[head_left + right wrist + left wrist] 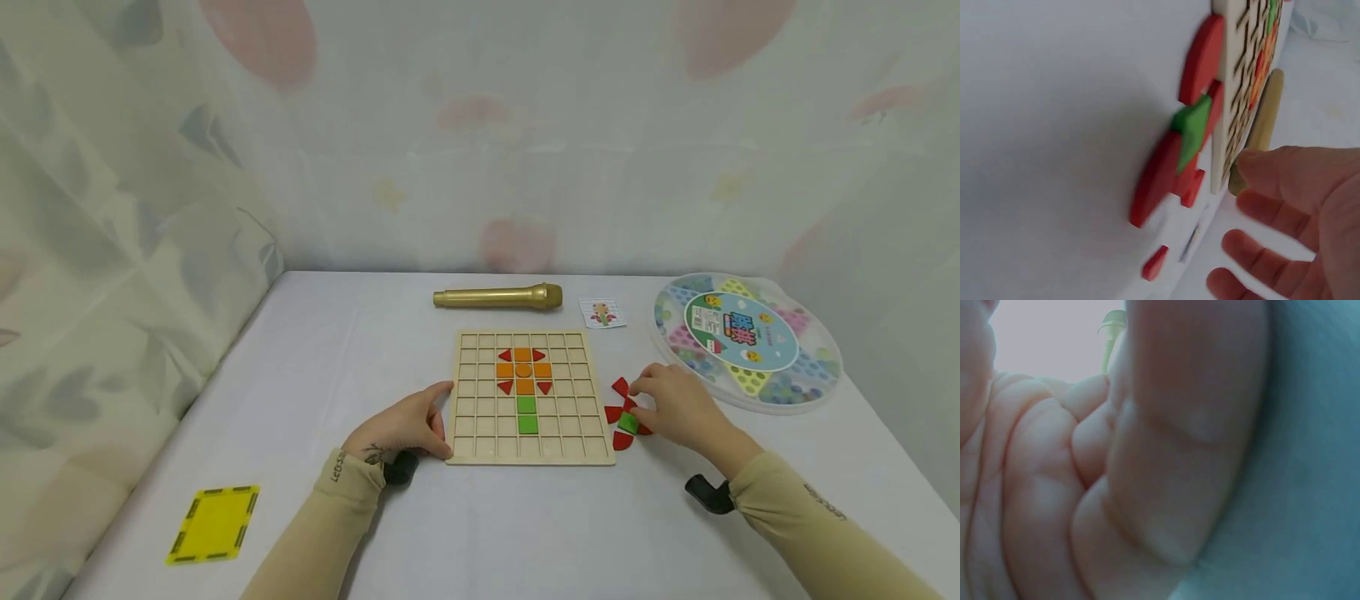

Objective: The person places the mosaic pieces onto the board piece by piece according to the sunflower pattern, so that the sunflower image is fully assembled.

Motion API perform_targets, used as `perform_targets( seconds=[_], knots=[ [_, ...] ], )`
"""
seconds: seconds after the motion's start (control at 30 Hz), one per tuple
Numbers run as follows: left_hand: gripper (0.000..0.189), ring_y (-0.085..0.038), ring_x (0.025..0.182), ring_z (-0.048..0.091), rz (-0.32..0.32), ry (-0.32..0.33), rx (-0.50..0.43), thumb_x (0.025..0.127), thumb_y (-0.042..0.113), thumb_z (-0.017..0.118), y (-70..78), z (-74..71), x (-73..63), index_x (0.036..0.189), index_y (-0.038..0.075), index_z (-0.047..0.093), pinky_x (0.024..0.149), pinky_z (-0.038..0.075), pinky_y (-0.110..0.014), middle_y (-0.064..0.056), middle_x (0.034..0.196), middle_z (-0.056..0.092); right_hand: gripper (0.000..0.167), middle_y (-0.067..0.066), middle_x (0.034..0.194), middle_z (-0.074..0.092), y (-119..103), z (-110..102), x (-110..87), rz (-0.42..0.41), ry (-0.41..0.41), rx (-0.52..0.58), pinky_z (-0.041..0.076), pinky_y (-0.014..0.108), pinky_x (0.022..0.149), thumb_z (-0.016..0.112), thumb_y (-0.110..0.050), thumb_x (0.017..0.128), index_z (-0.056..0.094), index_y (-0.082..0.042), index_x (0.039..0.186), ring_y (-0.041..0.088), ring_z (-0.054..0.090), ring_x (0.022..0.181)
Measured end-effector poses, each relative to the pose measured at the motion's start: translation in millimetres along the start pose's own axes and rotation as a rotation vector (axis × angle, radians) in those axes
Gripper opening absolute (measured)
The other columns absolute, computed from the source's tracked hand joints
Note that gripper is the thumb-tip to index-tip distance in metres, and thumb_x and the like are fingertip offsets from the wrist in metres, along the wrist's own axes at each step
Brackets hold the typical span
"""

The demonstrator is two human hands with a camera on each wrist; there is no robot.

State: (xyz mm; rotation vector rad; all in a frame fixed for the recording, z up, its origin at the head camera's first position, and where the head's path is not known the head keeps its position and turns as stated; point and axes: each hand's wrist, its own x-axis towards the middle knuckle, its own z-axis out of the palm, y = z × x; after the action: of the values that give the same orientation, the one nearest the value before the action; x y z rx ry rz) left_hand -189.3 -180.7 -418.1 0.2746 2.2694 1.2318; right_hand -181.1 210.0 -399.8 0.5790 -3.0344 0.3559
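Observation:
A wooden grid board [480, 450] lies flat on the white table. Orange squares [524, 387], an orange disc, small red triangles [506, 387] and two green squares [528, 425] form a flower-like figure on it. My left hand [405, 423] touches the board's left edge, thumb near the lower corner and forefinger higher up. Right of the board, my right hand [678, 408] hovers at a loose cluster of red pieces [622, 441] and a green square [628, 423]. In the right wrist view its fingertips are apart with nothing between them; red pieces [1160, 178] lie beside the board.
A golden microphone [495, 297] lies behind the board, with a small picture card [602, 313] to its right. At the back right lies a clear round case [795, 392] with a colourful label. A yellow square frame [213, 525] is at the front left.

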Motion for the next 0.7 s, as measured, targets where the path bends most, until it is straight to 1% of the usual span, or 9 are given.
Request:
perform_targets(
  seconds=[0.1,0.17,0.33,0.43,0.6,0.7],
  knots=[
    [0.108,-0.016,0.056,0.051,-0.001,0.003,0.006,0.061,-0.003,0.081,0.0,0.1,0.2,0.147,0.009,0.019,0.053,0.042,-0.029,-0.009,0.069,0.058,0.018,0.006,0.087,0.06,3,6,-5.0,0.064,-0.042,0.015,0.044,0.038,0.065,0.074,-0.027,0.075,0.069,-0.012,0.081,0.022,0.052,0.076],
    [0.107,-0.016,0.056,0.051,0.001,0.004,0.011,0.061,-0.003,0.081,0.2,0.0,0.2,0.147,0.009,0.019,0.053,0.042,-0.029,-0.009,0.068,0.058,0.021,0.005,0.084,0.06,4,10,-7.0,0.097,-0.066,0.019,0.043,0.037,0.062,0.074,-0.032,0.074,0.068,-0.012,0.077,0.021,0.051,0.074],
    [0.107,-0.016,0.056,0.051,0.004,0.003,0.01,0.061,-0.003,0.081,0.1,-0.1,0.3,0.147,0.008,0.019,0.053,0.042,-0.028,-0.008,0.068,0.058,0.03,0.003,0.08,0.059,2,16,-7.2,0.151,-0.111,-0.003,0.042,0.035,0.059,0.073,-0.038,0.074,0.071,-0.009,0.079,0.019,0.051,0.072],
    [0.107,-0.016,0.056,0.051,0.003,0.0,0.002,0.061,-0.004,0.081,-0.1,-0.2,0.6,0.147,0.008,0.019,0.053,0.042,-0.028,-0.009,0.068,0.058,0.03,0.003,0.078,0.057,-1,17,-7.3,0.166,-0.121,-0.006,0.04,0.033,0.056,0.072,-0.037,0.074,0.071,-0.008,0.078,0.019,0.049,0.069],
    [0.107,-0.015,0.056,0.051,-0.002,0.001,0.002,0.061,-0.004,0.081,0.4,-0.1,0.7,0.147,0.007,0.018,0.053,0.042,-0.028,-0.008,0.068,0.058,0.025,0.0,0.069,0.052,-4,18,-7.6,0.172,-0.111,0.01,0.035,0.029,0.052,0.072,-0.033,0.075,0.069,-0.01,0.067,0.017,0.045,0.062],
    [0.107,-0.015,0.056,0.051,-0.005,0.001,0.001,0.061,-0.004,0.081,0.6,-0.2,0.8,0.147,0.007,0.018,0.053,0.042,-0.028,-0.008,0.068,0.058,0.024,-0.001,0.065,0.05,-5,20,-7.3,0.174,-0.103,0.02,0.035,0.027,0.051,0.072,-0.031,0.074,0.066,-0.01,0.064,0.016,0.044,0.061]
  ],
)
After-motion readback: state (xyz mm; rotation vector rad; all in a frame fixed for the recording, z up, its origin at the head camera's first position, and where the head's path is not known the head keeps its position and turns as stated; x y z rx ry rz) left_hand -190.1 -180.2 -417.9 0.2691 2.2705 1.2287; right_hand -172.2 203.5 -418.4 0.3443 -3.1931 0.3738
